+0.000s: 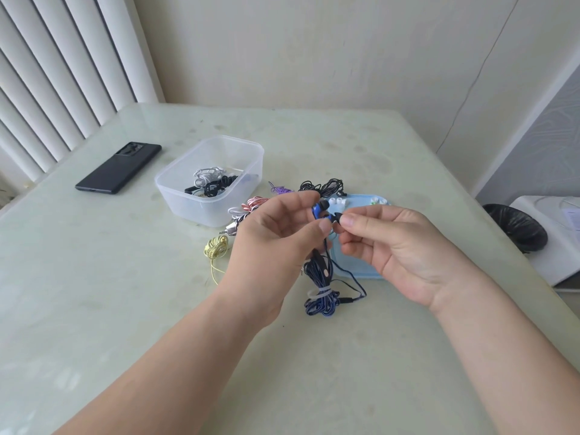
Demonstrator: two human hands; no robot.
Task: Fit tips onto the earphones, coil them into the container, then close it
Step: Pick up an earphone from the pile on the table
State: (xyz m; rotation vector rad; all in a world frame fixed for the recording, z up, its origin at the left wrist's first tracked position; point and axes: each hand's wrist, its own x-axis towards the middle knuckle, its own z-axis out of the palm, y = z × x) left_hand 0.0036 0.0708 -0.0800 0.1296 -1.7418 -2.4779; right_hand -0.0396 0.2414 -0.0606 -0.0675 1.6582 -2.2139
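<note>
- The person's left forearm [188, 356] reaches in from the near left, bare, angled up toward the centre of the scene.
- The left hand [279, 230] is raised, its fingers curled. Thumb and forefinger pinch a blue earbud [317, 211] at the hand's right edge.
- The right forearm [502, 356] comes in from the near right, also bare, with the wrist bent inward to the left.
- The right hand [395, 246] shows its palm and has its lower fingers loosely folded. Its fingertips pinch a small black tip [337, 218].
- The two hands meet fingertip to fingertip, almost touching.
</note>
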